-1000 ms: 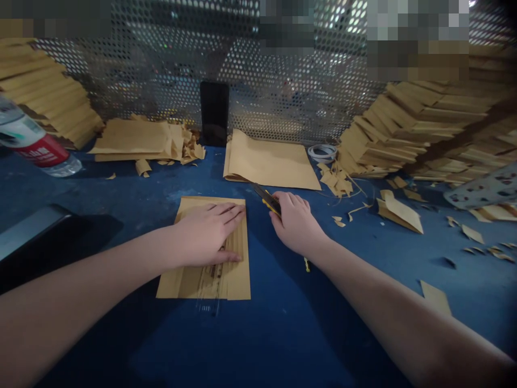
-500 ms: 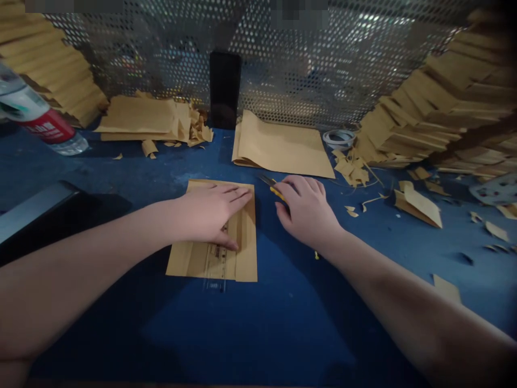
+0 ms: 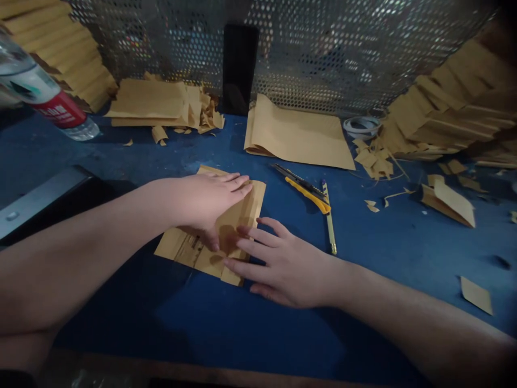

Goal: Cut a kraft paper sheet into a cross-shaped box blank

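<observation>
A brown kraft paper piece (image 3: 238, 215), with folded strips along its right side, lies turned at an angle on the blue table. My left hand (image 3: 202, 202) rests spread and flat on it, fingers toward the far right corner. Under that palm is a clear ruler (image 3: 188, 249), mostly hidden; only its markings show near the lower left. My right hand (image 3: 283, 264) is open, its fingertips at the paper's right part. Beyond it lies a yellow utility knife (image 3: 307, 195), blade out, across a pencil (image 3: 330, 229). Neither is held.
Folded brown paper (image 3: 301, 134) and a tape roll (image 3: 361, 127) sit at the back, near a dark phone (image 3: 240, 70) leaning on the mesh. A water bottle (image 3: 60, 108) and a dark device (image 3: 44, 199) are at left. Paper scraps (image 3: 375, 161) litter the right.
My right hand has let go of the utility knife and come down-left to the paper. The paper and ruler have turned clockwise under my left hand. The view has shifted slightly.
</observation>
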Tool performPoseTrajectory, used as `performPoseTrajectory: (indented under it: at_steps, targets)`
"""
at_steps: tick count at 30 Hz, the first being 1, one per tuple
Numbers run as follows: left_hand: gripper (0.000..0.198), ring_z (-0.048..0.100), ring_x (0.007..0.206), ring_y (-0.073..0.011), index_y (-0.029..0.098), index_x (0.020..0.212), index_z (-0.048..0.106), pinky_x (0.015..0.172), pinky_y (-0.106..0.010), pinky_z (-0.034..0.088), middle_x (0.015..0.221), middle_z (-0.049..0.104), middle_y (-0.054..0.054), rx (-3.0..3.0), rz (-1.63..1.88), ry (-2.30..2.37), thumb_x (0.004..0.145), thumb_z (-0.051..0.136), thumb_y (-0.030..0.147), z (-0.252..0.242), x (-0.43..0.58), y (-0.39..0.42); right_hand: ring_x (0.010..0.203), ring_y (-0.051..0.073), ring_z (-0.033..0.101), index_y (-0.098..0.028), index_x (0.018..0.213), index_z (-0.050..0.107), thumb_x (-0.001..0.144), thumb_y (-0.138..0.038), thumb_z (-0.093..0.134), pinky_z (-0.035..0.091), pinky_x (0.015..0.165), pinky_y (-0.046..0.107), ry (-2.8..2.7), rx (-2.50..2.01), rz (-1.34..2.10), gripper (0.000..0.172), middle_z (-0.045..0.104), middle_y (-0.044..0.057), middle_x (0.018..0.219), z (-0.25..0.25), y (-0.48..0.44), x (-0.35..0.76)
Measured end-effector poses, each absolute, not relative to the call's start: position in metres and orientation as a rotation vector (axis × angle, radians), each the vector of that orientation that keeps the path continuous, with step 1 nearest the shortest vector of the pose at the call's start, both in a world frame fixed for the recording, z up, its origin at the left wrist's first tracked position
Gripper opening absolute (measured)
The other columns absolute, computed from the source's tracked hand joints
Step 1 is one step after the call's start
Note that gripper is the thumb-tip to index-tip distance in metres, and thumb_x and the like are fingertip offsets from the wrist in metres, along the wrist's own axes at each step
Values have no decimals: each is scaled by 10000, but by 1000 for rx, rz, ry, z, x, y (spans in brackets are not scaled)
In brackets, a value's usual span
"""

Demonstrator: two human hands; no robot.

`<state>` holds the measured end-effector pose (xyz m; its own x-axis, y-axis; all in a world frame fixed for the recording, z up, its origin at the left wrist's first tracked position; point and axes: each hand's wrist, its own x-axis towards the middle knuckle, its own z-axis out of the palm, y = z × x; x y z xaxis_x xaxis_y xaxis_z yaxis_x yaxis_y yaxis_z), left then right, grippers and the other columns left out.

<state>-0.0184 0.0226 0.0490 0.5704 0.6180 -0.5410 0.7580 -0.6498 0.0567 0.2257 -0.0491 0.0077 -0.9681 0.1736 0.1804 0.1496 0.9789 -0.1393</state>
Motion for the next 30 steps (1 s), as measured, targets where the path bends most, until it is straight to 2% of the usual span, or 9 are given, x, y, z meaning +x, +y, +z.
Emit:
performPoseTrajectory:
  at_steps: [4,7,9,12,14,18,24,28,30]
  targets:
    - [1588,140,1747,-425,149,1792,12,1386,-535,274,1864,-2,-192,2516,-696,1147,603,990,538,47,-19,24,1197,334,634,-176,1387,707,1115,-362,545,443,1156,579,-2838,-211,199,367,729,147,1211,8,-46,229]
    - [1605,163,1743,-423,142,1787,-29,1370,-534,294,1853,8,-221,2535,-686,1167,598,987,505,44,-20,23,1093,305,636,-188,1058,768,1127,-442,529,442,1161,552,-2756,-197,212,356,708,121,1025,8,-42,234]
    - [1664,167,1738,-443,149,1786,-37,1359,-557,309,1850,4,-228,2541,-680,1174,560,1003,576,42,-21,22,969,273,621,-224,832,706,1114,-465,562,494,1067,505,-2737,-204,242,398,664,85,897,7,-37,238]
    - [1675,166,1734,-462,165,1792,27,1356,-573,321,1855,-3,-204,2531,-684,1175,533,1004,680,42,-22,21,814,219,563,-243,722,612,1076,-401,658,506,851,402,-2761,-194,319,390,607,40,815,4,-29,243]
    - [1662,155,1737,-459,171,1792,51,1360,-590,312,1855,-15,-195,2522,-710,1178,536,1007,691,42,-22,21,807,210,565,-237,751,618,1078,-440,686,485,806,382,-2778,-186,374,391,621,39,839,2,-25,244]
    - [1678,106,1747,-450,201,1787,2,1371,-628,284,1858,-40,-169,2508,-747,1191,545,1028,670,43,-22,22,875,220,615,-202,877,676,1040,-569,750,492,830,383,-2779,-194,467,408,679,66,946,1,-21,245]
    - [1666,-3,1752,-441,268,1781,-35,1387,-648,249,1859,-103,-121,2429,-825,1247,569,1057,599,48,-18,20,984,253,669,-166,1066,735,948,-640,836,535,945,422,-2765,-246,522,499,705,107,1063,0,-18,246]
    - [1688,-36,1739,-473,320,1770,-54,1359,-696,289,1848,-164,-108,2336,-904,1307,544,1102,418,53,-13,19,1206,344,679,-179,1179,750,841,-705,900,540,1090,519,-2789,-381,523,643,707,178,1244,0,-17,248]
    - [1693,-33,1735,-489,344,1767,-61,1344,-723,298,1846,-178,-114,2308,-924,1325,541,1107,357,55,-12,19,1405,434,603,-164,1277,734,757,-724,950,501,1178,612,-2811,-507,523,794,659,254,1418,2,-18,249]
